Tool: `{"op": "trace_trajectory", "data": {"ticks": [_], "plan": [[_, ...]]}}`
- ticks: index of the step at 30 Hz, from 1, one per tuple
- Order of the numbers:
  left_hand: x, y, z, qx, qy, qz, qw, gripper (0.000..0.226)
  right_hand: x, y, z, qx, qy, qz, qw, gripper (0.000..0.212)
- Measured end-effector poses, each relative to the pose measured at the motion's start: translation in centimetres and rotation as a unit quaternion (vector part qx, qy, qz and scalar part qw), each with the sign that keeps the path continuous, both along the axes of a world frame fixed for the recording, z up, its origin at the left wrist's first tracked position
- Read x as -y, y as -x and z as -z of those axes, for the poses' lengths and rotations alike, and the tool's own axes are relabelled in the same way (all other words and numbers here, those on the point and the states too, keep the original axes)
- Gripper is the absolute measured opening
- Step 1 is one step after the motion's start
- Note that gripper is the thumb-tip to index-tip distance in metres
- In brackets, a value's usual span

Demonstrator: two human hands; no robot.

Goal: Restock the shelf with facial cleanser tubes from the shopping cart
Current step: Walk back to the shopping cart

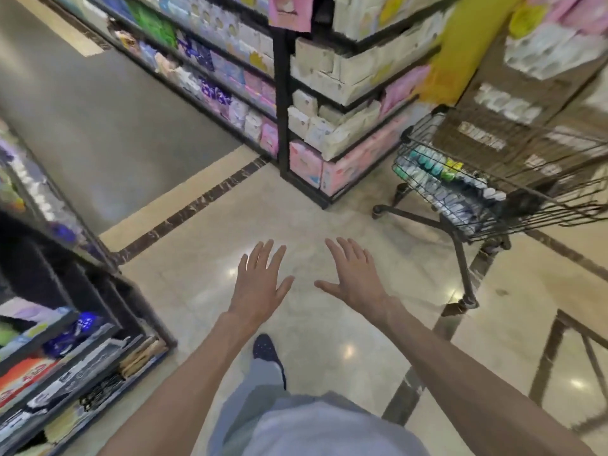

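A black wire shopping cart [424, 133] stands at the right, and rows of facial cleanser tubes [450, 185] with white, teal and yellow ends lie in its basket. My left hand [260, 281] and my right hand [353, 274] are stretched out side by side over the floor, fingers straight and spread, holding nothing. Both hands are well short of the cart, to its lower left. A shelf unit [59, 350] with packaged goods stands at the lower left.
A corner shelf unit [283, 103] full of white and pink packs rises ahead, just left of the cart. A long shelf row runs to the upper left. Cardboard boxes [513, 103] stand behind the cart. Glossy tiled floor lies around my foot [266, 350].
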State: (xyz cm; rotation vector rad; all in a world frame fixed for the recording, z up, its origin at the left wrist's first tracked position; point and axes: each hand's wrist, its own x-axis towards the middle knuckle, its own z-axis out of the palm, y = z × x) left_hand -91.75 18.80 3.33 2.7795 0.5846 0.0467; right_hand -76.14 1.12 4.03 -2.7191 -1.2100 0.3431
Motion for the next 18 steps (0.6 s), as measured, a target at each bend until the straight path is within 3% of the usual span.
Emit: {"op": "trace_trajectory", "data": {"ticks": [7,18], "plan": [[3.4,-16.6,2.3,0.005,0.012,0.125,0.992,0.065,6.9,-11.7,1.1,-0.009,0.004,0.117,0.993,0.096],[8.4,-43.8,3.0,-0.058,0.006,0.273,0.96,0.073,13.2,-32.7,0.2,-0.001,0.023,0.261,0.965,0.094]]}}
